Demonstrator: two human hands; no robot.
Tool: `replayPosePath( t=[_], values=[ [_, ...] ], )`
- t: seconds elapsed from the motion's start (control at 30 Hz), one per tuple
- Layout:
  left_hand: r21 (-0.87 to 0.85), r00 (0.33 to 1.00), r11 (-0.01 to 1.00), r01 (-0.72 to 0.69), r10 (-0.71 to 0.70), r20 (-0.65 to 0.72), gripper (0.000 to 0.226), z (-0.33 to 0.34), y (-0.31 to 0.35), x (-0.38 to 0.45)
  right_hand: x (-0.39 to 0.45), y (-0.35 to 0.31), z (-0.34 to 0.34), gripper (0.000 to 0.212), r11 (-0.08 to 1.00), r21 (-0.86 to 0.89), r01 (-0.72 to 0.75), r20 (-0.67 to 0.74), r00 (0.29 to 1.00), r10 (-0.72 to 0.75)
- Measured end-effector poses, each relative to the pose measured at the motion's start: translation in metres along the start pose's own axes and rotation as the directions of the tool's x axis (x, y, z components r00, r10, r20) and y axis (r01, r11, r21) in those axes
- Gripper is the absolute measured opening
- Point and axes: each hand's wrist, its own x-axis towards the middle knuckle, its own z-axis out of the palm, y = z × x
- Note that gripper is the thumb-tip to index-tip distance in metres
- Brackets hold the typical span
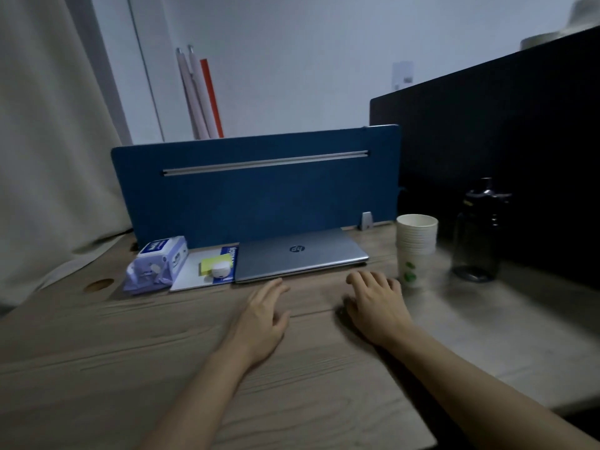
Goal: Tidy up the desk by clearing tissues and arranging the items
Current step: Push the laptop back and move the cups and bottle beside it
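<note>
From the head view, both hands lay palm down on the wooden table (130,345), empty and with fingers loosely spread. The left hand (263,316) reached forward so that its fingertips (276,282) were just short of the front edge of the closed laptop (302,258). The right hand (378,306) rested to the right of it, its fingers just beside the base of the cup stack (415,251); whether they touched it could not be told. The cups, white with green marks, stood at the laptop's right corner, and a dark bottle (479,235) stood further right, near the cups but apart. The tissue pack (157,264), purple and white, lay at the far left of the row, well apart from both hands and beyond the left one. Between the pack and the laptop lay a white sheet (188,274) with a yellow pad (211,266) and a small white round case (220,271) on top of it, the case touching the pad. All these things sat along the foot of the blue divider (259,196). A curtain (48,141) hung at the left, and a black partition (503,151) closed the right side. No loose tissues showed on the table.
</note>
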Motion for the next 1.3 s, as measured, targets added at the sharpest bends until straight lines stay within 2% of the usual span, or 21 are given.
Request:
replayPosePath(
  t=[0.13,0.37,0.6,0.77,1.0,1.13,1.3],
  values=[
    [0.005,0.999,1.0,-0.016,0.016,0.049,0.051,0.02,0.036,0.011,-0.026,0.048,-0.017,0.03,0.986,-0.061,-0.153,0.035,0.987,0.155],
    [0.041,0.995,0.999,-0.016,0.011,0.104,0.055,0.05,0.064,0.039,-0.031,0.099,-0.017,0.052,0.923,-0.046,-0.383,0.186,0.904,0.384],
    [0.068,0.995,0.998,-0.003,-0.003,0.096,0.054,0.062,0.054,0.07,-0.005,0.114,-0.005,0.056,0.95,0.005,-0.313,0.28,0.912,0.299],
    [0.127,0.997,0.992,-0.023,0.013,0.077,0.051,0.075,0.035,0.102,0.02,0.12,0.009,0.058,0.984,0.013,-0.175,0.35,0.923,0.16],
    [0.215,1.0,0.977,0.008,-0.014,0.023,0.046,0.089,0.012,0.141,0.051,0.124,0.02,0.058,0.996,0.031,-0.086,0.33,0.941,0.071],
    [0.241,1.0,0.97,0.024,-0.026,0.008,0.042,0.092,0.002,0.155,0.079,0.135,0.039,0.06,0.981,0.006,-0.194,0.342,0.922,0.181],
    [0.284,0.999,0.958,0.029,-0.035,0.015,0.043,0.093,-0.006,0.171,0.111,0.148,0.061,0.06,0.986,0.017,-0.166,0.342,0.928,0.15]
  ],
)
